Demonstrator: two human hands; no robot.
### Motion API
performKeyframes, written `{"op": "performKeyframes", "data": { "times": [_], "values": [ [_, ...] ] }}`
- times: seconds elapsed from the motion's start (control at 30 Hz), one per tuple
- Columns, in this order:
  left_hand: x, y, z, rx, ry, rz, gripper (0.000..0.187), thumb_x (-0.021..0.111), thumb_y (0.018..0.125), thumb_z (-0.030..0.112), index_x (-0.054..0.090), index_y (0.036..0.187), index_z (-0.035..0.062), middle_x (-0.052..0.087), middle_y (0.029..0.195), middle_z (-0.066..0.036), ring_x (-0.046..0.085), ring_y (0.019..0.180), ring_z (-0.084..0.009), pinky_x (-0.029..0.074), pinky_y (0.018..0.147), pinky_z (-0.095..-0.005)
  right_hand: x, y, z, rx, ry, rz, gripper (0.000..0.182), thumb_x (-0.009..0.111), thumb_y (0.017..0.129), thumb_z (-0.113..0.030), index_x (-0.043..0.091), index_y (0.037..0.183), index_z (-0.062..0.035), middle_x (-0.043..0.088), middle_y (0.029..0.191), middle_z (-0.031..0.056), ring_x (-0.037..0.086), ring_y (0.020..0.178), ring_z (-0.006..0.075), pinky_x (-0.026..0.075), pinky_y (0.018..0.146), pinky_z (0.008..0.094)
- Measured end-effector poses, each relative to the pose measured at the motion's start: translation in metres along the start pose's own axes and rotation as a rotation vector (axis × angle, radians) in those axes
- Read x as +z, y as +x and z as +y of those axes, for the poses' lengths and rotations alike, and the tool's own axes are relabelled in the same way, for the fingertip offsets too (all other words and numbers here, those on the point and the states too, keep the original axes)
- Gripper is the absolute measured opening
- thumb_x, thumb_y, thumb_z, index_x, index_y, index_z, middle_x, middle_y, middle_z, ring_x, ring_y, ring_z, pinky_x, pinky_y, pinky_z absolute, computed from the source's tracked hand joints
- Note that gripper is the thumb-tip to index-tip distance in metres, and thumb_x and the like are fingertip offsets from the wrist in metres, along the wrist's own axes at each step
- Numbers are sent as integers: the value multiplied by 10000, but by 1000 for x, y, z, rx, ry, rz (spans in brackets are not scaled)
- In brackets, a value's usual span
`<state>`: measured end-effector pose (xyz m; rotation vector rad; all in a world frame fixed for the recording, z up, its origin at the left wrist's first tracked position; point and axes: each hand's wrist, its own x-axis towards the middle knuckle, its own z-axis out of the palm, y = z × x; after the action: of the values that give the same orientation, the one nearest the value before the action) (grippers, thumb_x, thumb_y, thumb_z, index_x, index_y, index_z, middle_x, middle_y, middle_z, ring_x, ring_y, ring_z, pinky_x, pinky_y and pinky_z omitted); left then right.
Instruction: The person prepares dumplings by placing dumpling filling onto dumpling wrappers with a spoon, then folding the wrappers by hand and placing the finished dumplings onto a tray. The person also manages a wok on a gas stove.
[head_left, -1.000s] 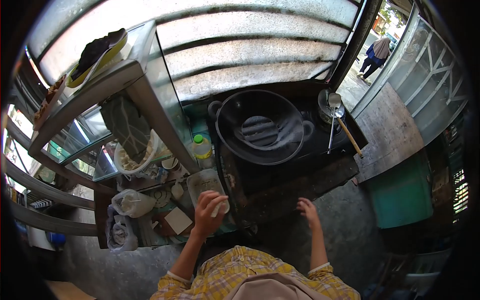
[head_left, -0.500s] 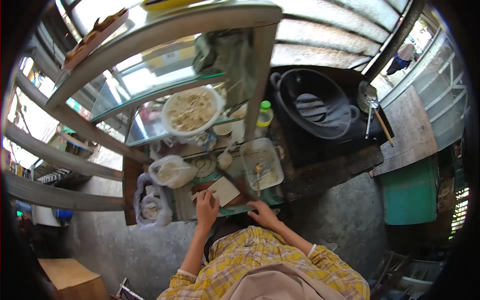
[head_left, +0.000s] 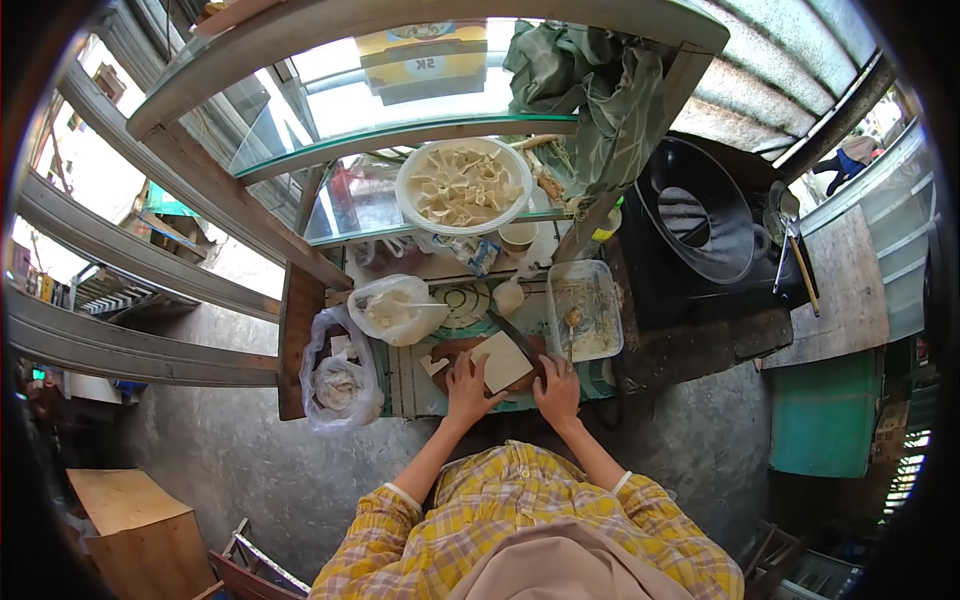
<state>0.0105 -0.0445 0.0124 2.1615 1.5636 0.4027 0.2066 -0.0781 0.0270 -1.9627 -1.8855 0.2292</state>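
Observation:
A pale square sheet [head_left: 503, 361] lies on a brown board [head_left: 462, 348] at the counter's front edge. My left hand [head_left: 469, 389] rests at the sheet's left side with fingers spread. On the other side, my right hand [head_left: 556, 388] is beside the sheet's right corner, its fingers apart. A dark knife [head_left: 512, 332] lies just above the sheet and reaches toward my right hand. Small pale offcuts [head_left: 434, 366] are left of my left hand. Behind the board stands a clear tub [head_left: 585, 311] with a spoon [head_left: 572, 325] in it.
Plastic bags [head_left: 398, 309] sit on the counter's left. A white basket of folded pale pieces [head_left: 465, 186] stands on the cabinet shelf. At the right are a large black wok [head_left: 700, 215] and a wooden-handled utensil [head_left: 802, 270]. Wooden cabinet posts [head_left: 150, 350] cross the left side.
The view has shifted, showing more of the cabinet. Both hands are now closer to the sheet, with my right hand moved up to its right side.

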Motion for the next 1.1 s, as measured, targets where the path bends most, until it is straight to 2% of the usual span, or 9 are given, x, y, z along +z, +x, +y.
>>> {"op": "performKeyframes", "data": {
  "times": [0.07,0.17,0.27,0.37,0.47,0.57,0.67,0.87,1.1],
  "values": [
    [9,-1,3,16,50,-24,917,754,631,455,297,1368,154,224,1411,-197,203,1326,-382,283,936,-635,15,-4,2,-114,-62,118,424,570,804,-126,502,1218,-70,525,1123,129,533,970,311,451,788,436],
    [11,6,1,15,79,-64,966,750,620,496,270,1390,162,165,1442,-208,138,1355,-383,226,963,-673,36,-12,11,-10,-74,-1,445,559,813,-122,472,1246,-65,493,1171,131,528,994,315,446,798,444],
    [15,7,-2,2,81,-78,976,750,615,504,269,1393,162,165,1442,-213,138,1356,-381,208,975,-674,33,-15,14,100,55,-48,408,527,836,-136,480,1231,-46,503,1133,154,531,982,347,440,811,446],
    [14,6,-4,4,73,-63,979,752,614,501,268,1394,161,176,1441,-209,141,1358,-374,212,976,-668,22,-26,13,259,362,-69,369,479,871,-161,488,1205,-5,518,1116,204,532,978,383,436,819,445],
    [15,3,-7,-5,55,-47,972,751,620,495,268,1395,160,187,1441,-202,145,1360,-360,216,979,-660,20,-40,20,186,435,-71,313,445,902,-172,515,1132,28,554,1031,250,549,940,403,446,776,413],
    [14,1,-6,-21,74,-57,961,747,629,488,269,1395,158,196,1439,-195,153,1361,-348,219,982,-652,9,-43,11,335,507,-158,310,442,925,-228,545,1067,28,593,925,260,565,911,415,445,752,429],
    [14,1,-4,-37,86,-56,949,743,640,479,268,1396,157,204,1439,-185,158,1362,-338,221,983,-647,13,-43,17,465,504,-148,343,436,939,-278,555,1037,29,596,878,265,564,872,438,440,724,452],
    [16,2,-3,-13,102,-26,923,718,664,495,270,1398,159,220,1440,-159,169,1363,-314,235,976,-642,3,-32,29,379,383,-330,364,431,937,-314,578,1010,11,598,883,266,554,882,439,438,705,468],
    [20,2,-6,-23,111,-20,908,694,677,526,280,1397,157,232,1441,-137,176,1363,-295,251,968,-632,2,-32,29,344,371,-329,350,414,938,-320,586,963,-17,603,847,263,564,842,443,440,691,499]
  ]
}}
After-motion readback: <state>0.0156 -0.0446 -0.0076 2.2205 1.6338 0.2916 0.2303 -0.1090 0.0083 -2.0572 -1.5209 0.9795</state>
